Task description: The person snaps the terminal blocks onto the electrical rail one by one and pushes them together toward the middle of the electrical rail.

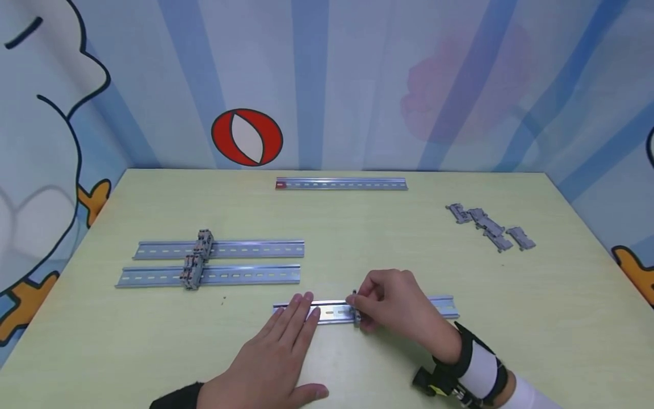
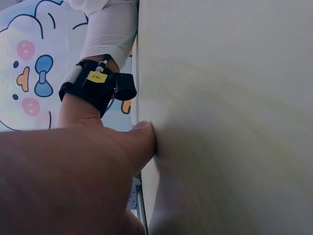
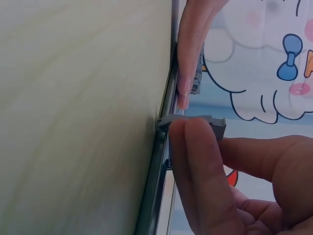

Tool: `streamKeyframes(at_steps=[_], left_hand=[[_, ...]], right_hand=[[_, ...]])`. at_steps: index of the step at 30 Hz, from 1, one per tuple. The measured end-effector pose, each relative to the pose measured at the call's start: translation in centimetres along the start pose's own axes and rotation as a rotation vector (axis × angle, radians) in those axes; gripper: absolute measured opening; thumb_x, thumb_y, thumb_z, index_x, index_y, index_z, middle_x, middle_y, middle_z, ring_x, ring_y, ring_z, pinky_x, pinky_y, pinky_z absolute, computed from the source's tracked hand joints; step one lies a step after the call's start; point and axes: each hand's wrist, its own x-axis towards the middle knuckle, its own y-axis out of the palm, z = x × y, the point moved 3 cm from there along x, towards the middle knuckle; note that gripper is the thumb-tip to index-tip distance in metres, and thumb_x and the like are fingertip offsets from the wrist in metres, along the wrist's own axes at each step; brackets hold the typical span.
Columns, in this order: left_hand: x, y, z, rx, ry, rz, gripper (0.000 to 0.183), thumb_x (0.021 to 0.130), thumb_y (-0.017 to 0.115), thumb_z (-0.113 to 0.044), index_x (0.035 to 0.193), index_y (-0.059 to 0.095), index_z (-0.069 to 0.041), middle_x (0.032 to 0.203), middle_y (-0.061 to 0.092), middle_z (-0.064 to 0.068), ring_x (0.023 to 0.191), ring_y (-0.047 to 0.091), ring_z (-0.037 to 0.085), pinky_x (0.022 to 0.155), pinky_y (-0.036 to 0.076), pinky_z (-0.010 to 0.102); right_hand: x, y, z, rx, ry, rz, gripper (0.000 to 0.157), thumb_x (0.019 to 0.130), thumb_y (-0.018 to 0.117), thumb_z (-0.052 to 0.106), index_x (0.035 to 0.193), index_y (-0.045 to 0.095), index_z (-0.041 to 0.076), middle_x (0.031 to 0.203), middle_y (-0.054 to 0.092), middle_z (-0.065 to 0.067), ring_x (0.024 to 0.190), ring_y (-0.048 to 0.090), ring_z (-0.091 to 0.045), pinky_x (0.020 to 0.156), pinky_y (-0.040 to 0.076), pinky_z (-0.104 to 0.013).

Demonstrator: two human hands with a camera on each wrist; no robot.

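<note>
My left hand [image 1: 278,349] lies flat with straight fingers across the left part of a slotted metal DIN rail [image 1: 332,312] near the table's front. Between thumb and fingers, my right hand [image 1: 395,301] pinches a thin grey terminal block [image 1: 356,315], upright across the middle of that rail. The right wrist view shows the terminal block [image 3: 193,120] edge-on, its lower end right at the rail [image 3: 155,171], with the left fingers [image 3: 185,73] close beyond it. In the left wrist view, the left thumb [image 2: 143,139] rests along the tabletop.
Two more rails [image 1: 255,249] lie at the left, each bearing grey terminal blocks [image 1: 192,271]. Another rail [image 1: 342,183] with a red mark at its left end lies at the back. Several loose terminal blocks [image 1: 493,227] lie at the right. A printed cloth wall [image 1: 347,85] stands behind the table.
</note>
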Motion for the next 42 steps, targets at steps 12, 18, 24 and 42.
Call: streamKeyframes(at_steps=[12,18,24,42], left_hand=[[0.0,-0.1,0.0,0.0,0.014,-0.016,0.105,0.086,0.033,-0.08,0.155,0.021,-0.002,0.166,0.011,0.016,0.152,0.012,0.03,0.119,0.029,0.046],[0.0,0.1,0.0,0.008,0.025,-0.031,0.104,0.087,0.032,-0.08,0.155,0.021,-0.002,0.166,0.012,0.017,0.152,0.012,0.031,0.119,0.029,0.046],[-0.1,0.3,0.0,0.038,0.034,-0.064,0.104,0.087,0.033,-0.079,0.155,0.022,-0.001,0.165,0.014,0.018,0.151,0.014,0.032,0.118,0.031,0.044],[-0.1,0.4,0.1,0.042,0.032,-0.078,0.104,0.087,0.034,-0.079,0.154,0.024,0.0,0.165,0.015,0.019,0.151,0.015,0.032,0.118,0.032,0.044]], right_hand=[[0.1,-1.5,0.2,-0.117,-0.054,-0.043,0.017,0.089,0.072,0.026,0.077,0.073,0.013,0.063,0.073,-0.001,0.052,0.063,-0.011,0.047,0.05,-0.022],[-0.1,-5.1,-0.1,-0.161,-0.088,-0.17,0.013,0.091,0.07,0.024,0.086,0.074,0.013,0.073,0.075,-0.005,0.062,0.068,-0.017,0.054,0.052,-0.025],[-0.7,-10.0,-1.1,-0.338,-0.109,-0.412,0.015,0.093,0.067,0.026,0.091,0.073,0.012,0.077,0.075,-0.007,0.071,0.069,-0.021,0.054,0.048,-0.025],[-1.8,-20.6,-13.3,-0.443,0.269,-0.541,0.048,0.098,0.054,0.027,0.122,0.06,-0.015,0.103,0.067,-0.039,0.085,0.066,-0.047,0.051,0.049,-0.034]])
